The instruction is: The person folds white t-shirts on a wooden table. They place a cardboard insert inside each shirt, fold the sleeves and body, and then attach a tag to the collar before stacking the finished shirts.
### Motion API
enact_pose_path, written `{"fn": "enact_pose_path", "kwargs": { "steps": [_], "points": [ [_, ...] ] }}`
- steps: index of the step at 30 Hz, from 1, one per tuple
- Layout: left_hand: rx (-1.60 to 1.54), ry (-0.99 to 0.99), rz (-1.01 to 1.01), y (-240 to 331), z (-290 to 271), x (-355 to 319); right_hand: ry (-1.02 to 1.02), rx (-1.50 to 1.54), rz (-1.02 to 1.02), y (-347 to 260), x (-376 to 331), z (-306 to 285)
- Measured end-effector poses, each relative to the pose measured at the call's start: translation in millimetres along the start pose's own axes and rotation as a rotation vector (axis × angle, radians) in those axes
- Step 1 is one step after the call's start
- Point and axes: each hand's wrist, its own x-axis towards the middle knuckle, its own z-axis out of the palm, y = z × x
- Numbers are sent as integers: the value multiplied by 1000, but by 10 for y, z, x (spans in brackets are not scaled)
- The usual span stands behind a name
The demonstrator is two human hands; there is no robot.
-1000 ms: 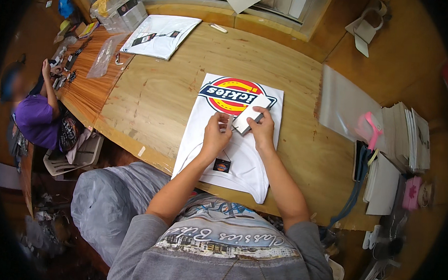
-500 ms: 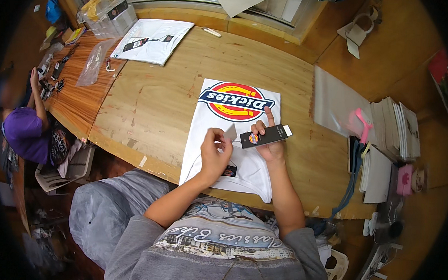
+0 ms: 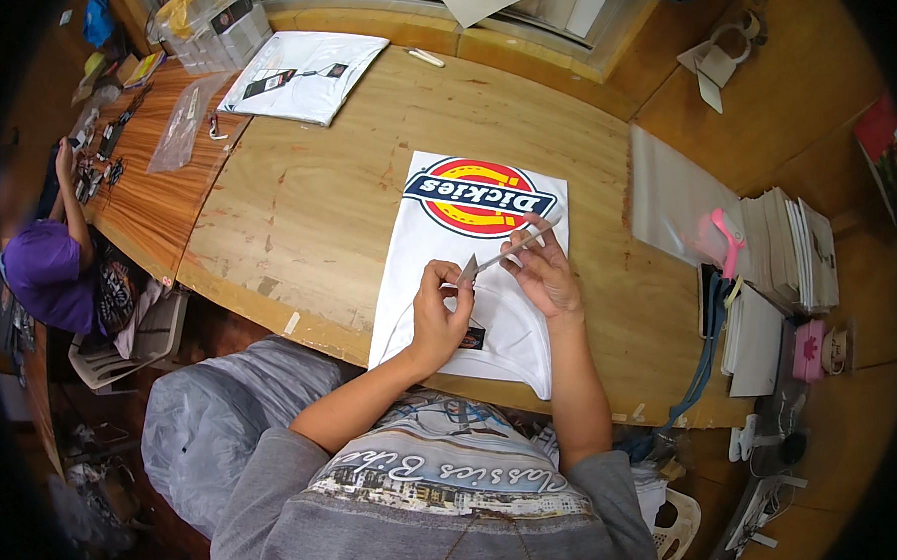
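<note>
A folded white T-shirt (image 3: 401, 268) lies before me, its big red, yellow and navy printed logo (image 3: 480, 197) upside down at the far end. Above it, my left hand (image 3: 439, 315) pinches a small greyish card (image 3: 468, 270) between thumb and fingers. My right hand (image 3: 551, 276) grips a hang tag (image 3: 515, 249), seen almost edge-on and tilted up to the right. The tag's lower end meets or overlaps the small card; I cannot tell whether they touch. Near the collar, a small black label (image 3: 474, 338) shows beside my left wrist.
At the far left lies a bagged white garment (image 3: 313, 64) with black tags, beside a clear plastic bag (image 3: 183, 128). Pink scissors (image 3: 727, 242) and stacked sheets (image 3: 771, 234) stand on the right. A person in a purple top (image 3: 48, 273) works at the left.
My right hand has turned the hang tag from face-up to nearly edge-on. The small card in my left hand has turned too and is now close to the tag's lower end.
</note>
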Motion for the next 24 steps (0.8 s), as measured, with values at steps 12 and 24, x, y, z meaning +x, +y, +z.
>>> {"fn": "enact_pose_path", "kwargs": {
  "steps": [12,24],
  "points": [
    [125,-80,-28,-21,25,67,156,164,118,41,46,367],
    [-12,-127,-232,-118,12,95,217,-14,52,238,54,103]
  ]
}}
